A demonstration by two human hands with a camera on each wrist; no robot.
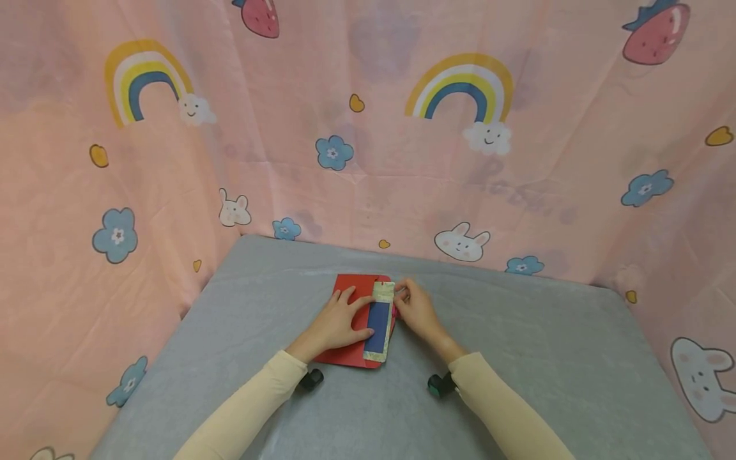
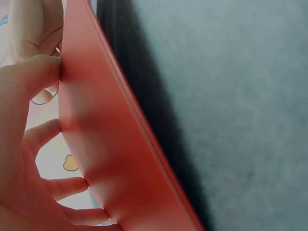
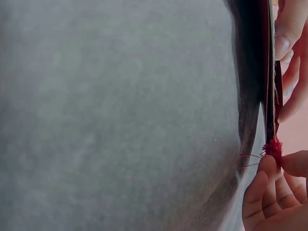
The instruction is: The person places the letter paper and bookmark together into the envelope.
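A flat red paper folder [image 1: 352, 354] lies on the table, with a narrow card [image 1: 378, 327] along its right side, patterned pale green with a dark blue panel. My left hand [image 1: 339, 319] rests on the folder with fingers spread; its thumb and index fingertip reach the card. From the left wrist view, the fingertips press along the red sheet's [image 2: 101, 125] surface. At the card's right edge, my right hand [image 1: 418, 312] pinches a small red tassel [image 3: 273, 147] between thumb and fingers. Loose threads stick out from the tassel in the right wrist view.
A grey cloth covers the table [image 1: 546, 358]. Behind and beside it hangs a pink curtain [image 1: 368, 198] printed with rainbows, flowers and rabbits. Dark wrist devices [image 1: 441, 385] sit below both wrists, close over the cloth.
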